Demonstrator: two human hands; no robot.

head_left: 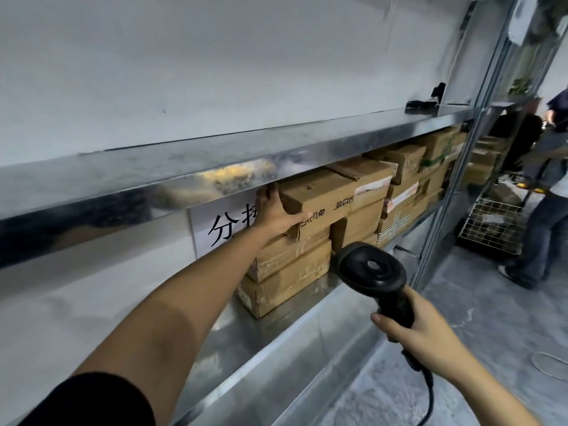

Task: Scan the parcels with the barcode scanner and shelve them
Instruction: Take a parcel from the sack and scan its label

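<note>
Head view: the left hand [275,215] grips the end of the top parcel [319,199], fingers wrapped round its corner — seemingly seating it on the stack under the upper shelf [233,162]. The right hand [421,329] clasps the barcode scanner [373,270] by its handle, held clear — likely ready for the next parcel.

L hand [275,215] gripping end of top box [319,199], thumb across front face, fingers over far edge. Box sitting on stack of boxes [289,272] on lower metal shelf [276,330], just under upper shelf edge [215,170]. R hand [421,329] holding black scanner [373,270] by handle, head pointing toward boxes, cable [430,395] hanging down. More boxes [408,179] lining shelf to right. White sign [221,232] behind L hand. Person [547,186] standing beside wire cart [488,226] at far right.
</note>
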